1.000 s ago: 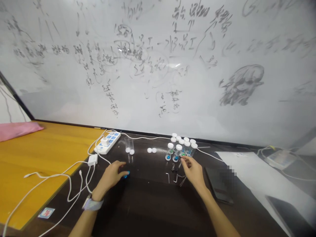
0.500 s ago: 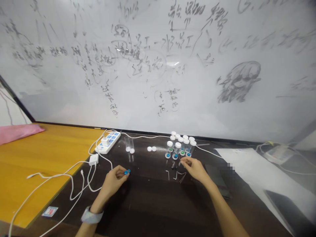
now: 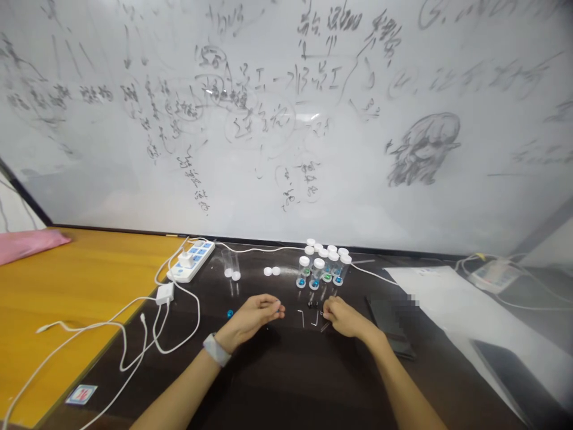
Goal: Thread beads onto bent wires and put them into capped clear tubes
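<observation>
My left hand (image 3: 258, 315) hovers over the dark table, its fingers stretched forward and slightly curved, with nothing visible in them. Left of it lies a small blue piece (image 3: 230, 313). My right hand (image 3: 344, 316) is closed, fingertips down beside the thin metal tools; what it pinches is hidden. Near those fingertips lie an L-shaped hex key (image 3: 301, 318), a second hex key (image 3: 315, 321), a thin metal piece (image 3: 325, 326) and some small dark parts (image 3: 312, 304). Behind them stand several clear tubes with white caps (image 3: 317, 275), with blue or green pieces inside.
Two clear tubes (image 3: 231, 263) and two white caps (image 3: 271, 271) stand further back. A power strip (image 3: 192, 263) with white cables is at left. On the right lie a dark flat object (image 3: 390, 328), white paper (image 3: 441, 310) and a dark device (image 3: 510, 376). A whiteboard (image 3: 250, 197) rises behind.
My left hand has let go of the blue piece, leaving it on the table, and moved right toward the hex keys. My right hand has come down closer to the metal tools.
</observation>
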Action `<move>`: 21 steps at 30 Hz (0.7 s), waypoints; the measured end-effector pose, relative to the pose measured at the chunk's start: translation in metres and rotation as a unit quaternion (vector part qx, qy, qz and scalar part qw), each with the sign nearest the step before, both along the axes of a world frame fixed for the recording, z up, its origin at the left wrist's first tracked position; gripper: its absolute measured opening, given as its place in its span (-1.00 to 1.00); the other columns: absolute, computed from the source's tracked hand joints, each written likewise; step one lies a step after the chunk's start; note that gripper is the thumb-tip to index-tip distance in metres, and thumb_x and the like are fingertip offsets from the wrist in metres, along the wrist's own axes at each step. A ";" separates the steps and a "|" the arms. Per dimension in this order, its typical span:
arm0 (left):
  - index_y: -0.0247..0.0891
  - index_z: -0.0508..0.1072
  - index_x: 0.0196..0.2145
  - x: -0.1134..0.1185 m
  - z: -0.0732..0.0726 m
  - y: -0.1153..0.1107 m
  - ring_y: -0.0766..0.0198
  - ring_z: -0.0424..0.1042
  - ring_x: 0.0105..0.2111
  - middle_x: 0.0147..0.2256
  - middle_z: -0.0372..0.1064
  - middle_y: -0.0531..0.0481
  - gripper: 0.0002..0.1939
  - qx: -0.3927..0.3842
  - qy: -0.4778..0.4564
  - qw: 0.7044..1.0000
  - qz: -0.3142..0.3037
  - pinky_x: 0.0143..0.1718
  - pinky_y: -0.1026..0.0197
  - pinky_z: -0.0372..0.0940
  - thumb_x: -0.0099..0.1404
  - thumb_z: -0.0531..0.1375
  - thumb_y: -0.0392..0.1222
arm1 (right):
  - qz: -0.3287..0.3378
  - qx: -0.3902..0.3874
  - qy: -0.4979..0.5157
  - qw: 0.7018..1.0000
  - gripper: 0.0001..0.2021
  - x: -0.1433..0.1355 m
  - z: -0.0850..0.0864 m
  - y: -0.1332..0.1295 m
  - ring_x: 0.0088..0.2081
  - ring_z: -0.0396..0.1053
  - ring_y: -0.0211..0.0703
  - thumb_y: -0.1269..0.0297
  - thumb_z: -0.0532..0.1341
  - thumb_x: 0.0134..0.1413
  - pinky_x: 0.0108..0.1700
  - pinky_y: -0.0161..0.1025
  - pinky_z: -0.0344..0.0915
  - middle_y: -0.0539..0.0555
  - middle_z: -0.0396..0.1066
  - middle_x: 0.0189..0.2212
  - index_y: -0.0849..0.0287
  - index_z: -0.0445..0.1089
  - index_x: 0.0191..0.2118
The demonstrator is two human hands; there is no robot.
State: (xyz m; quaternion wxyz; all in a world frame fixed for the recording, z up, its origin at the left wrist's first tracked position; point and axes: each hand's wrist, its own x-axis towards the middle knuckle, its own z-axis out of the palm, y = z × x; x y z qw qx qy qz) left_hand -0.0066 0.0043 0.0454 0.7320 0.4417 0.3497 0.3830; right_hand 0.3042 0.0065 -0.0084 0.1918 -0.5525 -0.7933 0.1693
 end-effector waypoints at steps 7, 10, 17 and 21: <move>-0.39 0.59 -0.12 0.021 -0.024 0.013 0.19 0.56 -0.17 -0.18 0.57 -0.21 -0.58 -0.030 -0.026 0.999 -0.011 0.08 0.15 0.36 0.07 0.49 -0.21 | 0.025 -0.023 0.090 0.995 -0.88 0.002 0.022 -0.005 -0.31 0.35 -0.11 0.29 0.19 0.16 -0.20 -0.21 0.28 0.03 0.42 -0.38 0.12 0.39 -0.40; -0.38 0.60 -0.11 0.017 -0.031 0.010 0.16 0.56 -0.14 -0.17 0.57 -0.19 -0.59 -0.045 -0.042 0.998 -0.027 0.13 0.10 0.33 0.08 0.48 -0.21 | 0.007 -0.031 0.160 0.987 -0.82 -0.005 0.029 -0.006 -0.36 0.35 -0.13 0.20 0.17 0.22 -0.26 -0.23 0.29 0.00 0.42 -0.44 0.14 0.41 -0.35; -0.37 0.62 -0.15 0.015 -0.033 -0.001 0.24 0.53 -0.25 -0.25 0.57 -0.14 -0.59 -0.007 -0.038 0.998 -0.048 0.00 0.15 0.36 0.04 0.50 -0.18 | -0.009 0.092 0.340 0.936 -0.72 -0.049 0.033 -0.010 -0.31 0.42 -0.09 0.07 0.20 0.27 -0.28 -0.24 0.32 0.10 0.48 -0.33 0.15 0.51 -0.32; -0.36 0.63 -0.18 0.018 -0.028 -0.007 0.24 0.51 -0.25 -0.26 0.57 -0.15 -0.64 0.029 -0.026 0.998 -0.058 -0.04 0.17 0.35 0.07 0.48 -0.15 | -0.010 0.181 0.357 0.916 -0.77 -0.065 0.034 -0.015 -0.31 0.43 -0.10 0.15 0.21 0.29 -0.26 -0.22 0.33 0.10 0.47 -0.34 0.12 0.53 -0.32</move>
